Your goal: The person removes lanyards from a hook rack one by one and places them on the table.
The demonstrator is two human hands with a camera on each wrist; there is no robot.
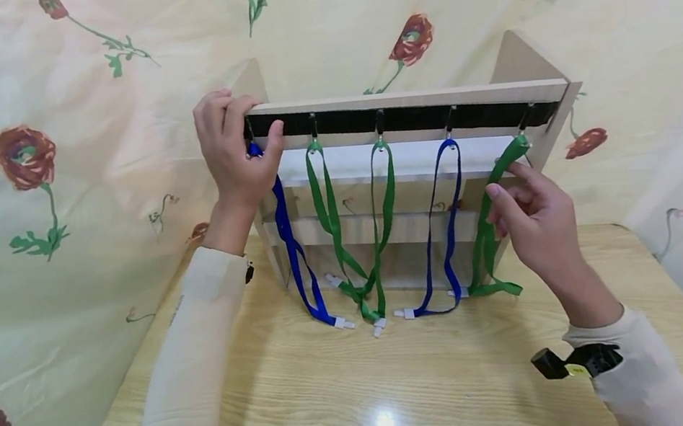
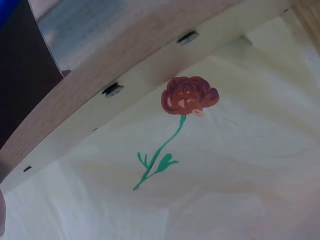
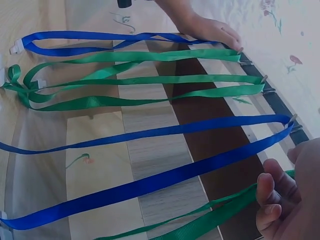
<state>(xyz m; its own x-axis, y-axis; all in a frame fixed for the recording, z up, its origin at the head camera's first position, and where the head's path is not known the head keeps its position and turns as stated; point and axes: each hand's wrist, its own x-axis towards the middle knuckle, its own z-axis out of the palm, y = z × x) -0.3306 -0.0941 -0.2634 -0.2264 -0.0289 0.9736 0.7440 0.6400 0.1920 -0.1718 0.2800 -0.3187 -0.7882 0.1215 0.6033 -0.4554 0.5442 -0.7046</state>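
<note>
A wooden rack (image 1: 404,99) stands on the table, with a black strip (image 1: 414,120) along its top board. My left hand (image 1: 235,155) grips the board's left end, thumb in front and fingers over the top. Beneath that thumb hangs a blue lanyard (image 1: 283,225). My right hand (image 1: 539,218) holds the green lanyard (image 1: 483,244) at the far right, just below its hook, with curled fingers and thumb at the band. Between the hands hang two green lanyards (image 1: 336,235) and another blue lanyard (image 1: 451,263). The left wrist view mainly shows the rack's edge (image 2: 125,65).
White plastic clips (image 1: 344,323) at the lanyards' lower ends lie on the wood-grain table (image 1: 341,395). Behind the rack and at both sides hangs a flower-patterned cloth (image 1: 139,125). Lower shelves (image 1: 382,225) cross the rack behind the lanyards.
</note>
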